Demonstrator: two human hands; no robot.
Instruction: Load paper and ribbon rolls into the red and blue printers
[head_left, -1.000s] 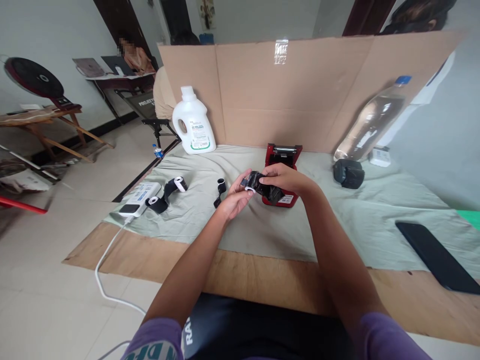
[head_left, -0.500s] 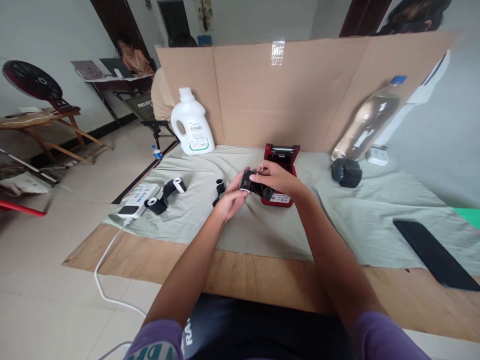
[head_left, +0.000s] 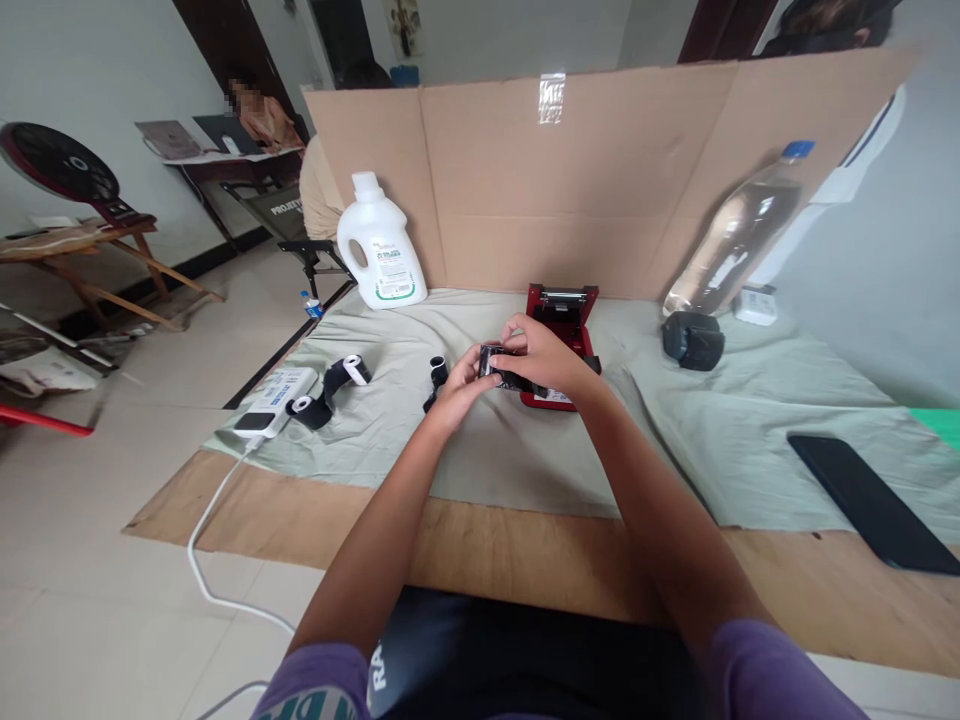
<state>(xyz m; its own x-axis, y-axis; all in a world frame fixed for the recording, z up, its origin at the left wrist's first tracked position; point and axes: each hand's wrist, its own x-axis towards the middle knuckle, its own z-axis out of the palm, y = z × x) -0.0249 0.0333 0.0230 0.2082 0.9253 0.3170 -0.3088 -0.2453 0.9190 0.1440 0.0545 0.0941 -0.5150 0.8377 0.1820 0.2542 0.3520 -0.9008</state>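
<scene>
Desk [head_left: 517,545]: pale-green cloth [head_left: 390,430], cardboard screen [head_left: 585,180] behind.
Black roll [head_left: 514,380]: front-left of the open red case [head_left: 566,315], long axis roughly crosswise.
Left hand [head_left: 459,388]: pinching the roll's left end.
Right hand [head_left: 551,360]: pinching its upper side, nearer the red case.

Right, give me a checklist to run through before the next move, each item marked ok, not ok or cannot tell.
1. Left of the two hands, the left hand, holds the shiny black piece: ok.
2. Right hand on the same piece: ok, its fingers touch it.
3. Whole piece in view: not ok, fingers cover part of it.
4. Lid of the red case raised: ok, it stands open.
5. Small black roll clear of the left hand: cannot tell, they look very close.
6. Black ribbon with two rolls away from both hands: ok, it lies farther left on the cloth.
</scene>
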